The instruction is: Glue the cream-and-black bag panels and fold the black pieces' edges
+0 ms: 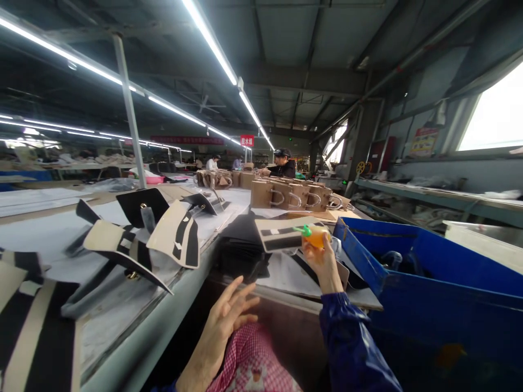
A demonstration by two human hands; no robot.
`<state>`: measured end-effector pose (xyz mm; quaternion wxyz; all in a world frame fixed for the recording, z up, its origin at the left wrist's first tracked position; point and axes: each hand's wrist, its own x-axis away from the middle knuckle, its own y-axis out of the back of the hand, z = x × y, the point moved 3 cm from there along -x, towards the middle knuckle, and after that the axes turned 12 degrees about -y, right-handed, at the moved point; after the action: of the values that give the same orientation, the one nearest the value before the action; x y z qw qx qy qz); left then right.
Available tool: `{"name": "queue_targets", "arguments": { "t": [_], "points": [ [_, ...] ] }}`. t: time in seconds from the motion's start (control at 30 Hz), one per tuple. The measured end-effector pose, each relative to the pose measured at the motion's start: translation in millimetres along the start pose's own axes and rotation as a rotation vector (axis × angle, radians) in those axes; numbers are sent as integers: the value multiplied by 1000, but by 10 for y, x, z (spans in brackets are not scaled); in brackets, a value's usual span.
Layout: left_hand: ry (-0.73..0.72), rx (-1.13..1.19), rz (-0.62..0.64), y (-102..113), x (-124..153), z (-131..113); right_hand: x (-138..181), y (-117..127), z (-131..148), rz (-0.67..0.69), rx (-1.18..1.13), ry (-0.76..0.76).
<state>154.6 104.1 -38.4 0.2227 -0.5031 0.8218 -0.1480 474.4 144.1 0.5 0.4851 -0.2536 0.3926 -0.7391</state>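
My right hand (321, 261) is closed around a small orange squeeze bottle (317, 236) with a green nozzle that points left. Just behind and left of the bottle, a cream panel with black bands (281, 235) lies over a stack of black sheets (241, 245). My left hand (229, 313) hangs over my lap with its fingers spread, and nothing is in it. On the left table are several more cream-and-black flaps, some curled up, among them a cream flap with a black strip (167, 231) and a black flap with a gold clasp (141, 209).
A blue bin (433, 283) with clear plastic inside stands at the right. Brown box-like bags with pale handles (290, 193) line the back of the table. Beyond them sits a person in dark clothes (284, 163). The left table's edge (163, 305) runs along my left side.
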Motion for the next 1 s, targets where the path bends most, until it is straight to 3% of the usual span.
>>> {"name": "queue_targets", "arguments": {
  "t": [0.13,0.23,0.33,0.5,0.7,0.83,1.0],
  "points": [
    [34,-13,-6,43,10,132,-602,-100,265,-48,41,113],
    [55,0,-5,78,1,248,-660,108,306,-90,82,134],
    [73,14,-13,119,-3,351,-426,512,244,-139,112,148],
    [100,2,-23,132,42,430,279,1179,119,-187,92,169],
    [134,-34,3,97,81,447,1055,1726,118,-263,86,225],
    [147,-51,26,71,86,472,1145,1902,175,-317,94,219],
    [164,-59,28,87,82,509,860,1882,183,-301,135,160]
  ]
}}
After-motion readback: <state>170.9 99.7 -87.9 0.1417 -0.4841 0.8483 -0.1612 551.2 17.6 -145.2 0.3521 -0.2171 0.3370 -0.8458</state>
